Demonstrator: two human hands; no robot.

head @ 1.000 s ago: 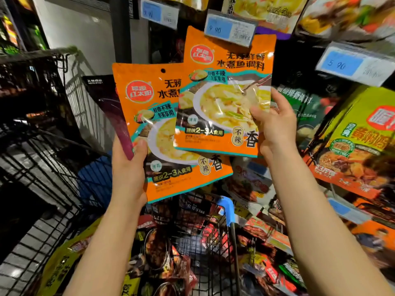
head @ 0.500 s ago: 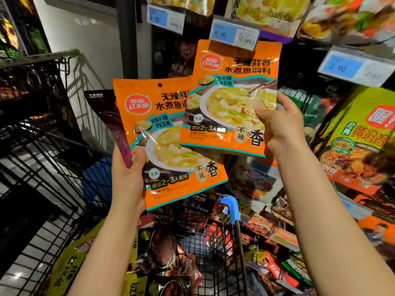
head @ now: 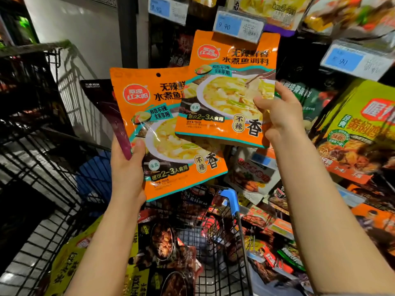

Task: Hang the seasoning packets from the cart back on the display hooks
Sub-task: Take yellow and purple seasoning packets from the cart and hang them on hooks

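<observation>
Head view: right hand point(head: 280, 112) pinches an orange packet point(head: 230, 90) up by a price tag point(head: 237, 25), left hand point(head: 126, 167) grips a second packet point(head: 171, 142) and a dark pouch point(head: 106, 107) above the cart point(head: 229, 195).

display hooks hidden, price tags point(head: 237, 24) blurred

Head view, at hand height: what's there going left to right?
Cart wall → dark packet → left hand → orange packet it holds → second orange packet → right hand → green packet on the display.
</observation>
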